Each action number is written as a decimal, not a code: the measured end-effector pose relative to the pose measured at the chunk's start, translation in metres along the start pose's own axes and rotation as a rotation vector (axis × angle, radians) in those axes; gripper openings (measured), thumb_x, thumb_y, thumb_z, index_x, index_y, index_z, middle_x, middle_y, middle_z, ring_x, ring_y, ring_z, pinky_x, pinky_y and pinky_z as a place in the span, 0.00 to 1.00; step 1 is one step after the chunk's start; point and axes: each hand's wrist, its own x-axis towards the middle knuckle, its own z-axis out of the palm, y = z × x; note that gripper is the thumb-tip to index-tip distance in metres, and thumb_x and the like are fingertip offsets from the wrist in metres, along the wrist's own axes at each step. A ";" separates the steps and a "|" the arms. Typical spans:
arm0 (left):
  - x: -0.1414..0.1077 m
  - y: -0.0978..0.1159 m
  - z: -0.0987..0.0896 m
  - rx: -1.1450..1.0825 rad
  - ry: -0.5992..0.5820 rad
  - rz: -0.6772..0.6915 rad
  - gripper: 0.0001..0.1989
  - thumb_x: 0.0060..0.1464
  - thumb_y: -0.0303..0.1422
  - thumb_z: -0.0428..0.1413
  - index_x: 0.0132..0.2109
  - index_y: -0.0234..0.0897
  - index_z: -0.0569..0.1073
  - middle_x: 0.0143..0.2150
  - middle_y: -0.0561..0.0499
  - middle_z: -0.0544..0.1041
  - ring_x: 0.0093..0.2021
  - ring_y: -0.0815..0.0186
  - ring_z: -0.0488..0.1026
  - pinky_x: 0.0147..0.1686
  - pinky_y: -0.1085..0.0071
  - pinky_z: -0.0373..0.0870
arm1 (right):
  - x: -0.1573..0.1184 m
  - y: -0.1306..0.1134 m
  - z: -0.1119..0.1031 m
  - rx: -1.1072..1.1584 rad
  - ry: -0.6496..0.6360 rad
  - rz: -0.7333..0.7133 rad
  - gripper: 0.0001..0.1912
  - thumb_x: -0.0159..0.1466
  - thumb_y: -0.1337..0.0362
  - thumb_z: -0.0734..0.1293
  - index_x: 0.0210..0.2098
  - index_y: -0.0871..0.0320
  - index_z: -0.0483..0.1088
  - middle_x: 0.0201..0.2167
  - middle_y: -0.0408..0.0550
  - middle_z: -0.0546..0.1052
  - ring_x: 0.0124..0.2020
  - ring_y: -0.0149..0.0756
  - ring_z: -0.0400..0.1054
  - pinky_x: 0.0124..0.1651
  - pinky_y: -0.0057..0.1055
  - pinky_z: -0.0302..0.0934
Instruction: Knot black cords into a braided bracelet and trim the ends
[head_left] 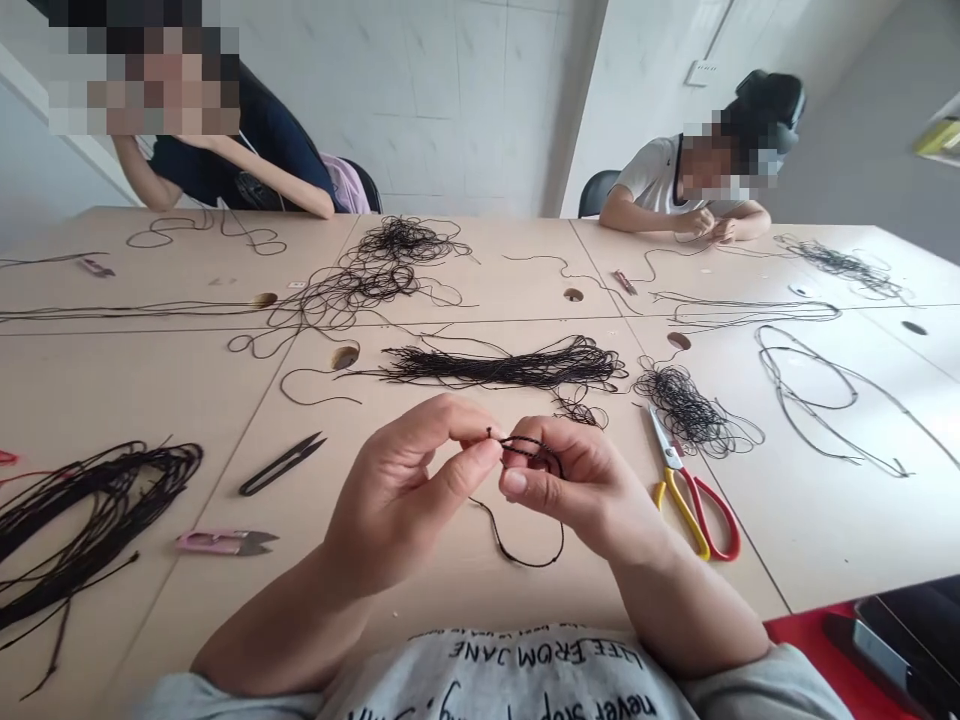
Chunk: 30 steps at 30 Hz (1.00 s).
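Left of the hands, black steel thread snips (283, 464) lie on the pale wooden counter (150, 380). The left hand (397, 490) and right hand (577, 490) both pinch a thin black cord (525, 442), its loop dangling below them. Right of them lie red-and-yellow scissors (694, 510). Nearer the body, a grey shirt (510, 680) reads "never stop".

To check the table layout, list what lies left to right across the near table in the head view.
Black cord bundle → black thread snips → left hand → right hand → red-and-yellow-handled scissors → loose dark cord loop
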 end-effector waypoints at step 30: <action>-0.005 0.018 0.000 -0.590 -0.378 -0.271 0.08 0.45 0.33 0.67 0.24 0.36 0.78 0.22 0.53 0.75 0.25 0.72 0.68 0.29 0.75 0.64 | -0.053 -0.050 0.028 -0.337 0.277 -0.088 0.18 0.60 0.51 0.75 0.27 0.58 0.72 0.23 0.41 0.69 0.26 0.28 0.60 0.30 0.28 0.55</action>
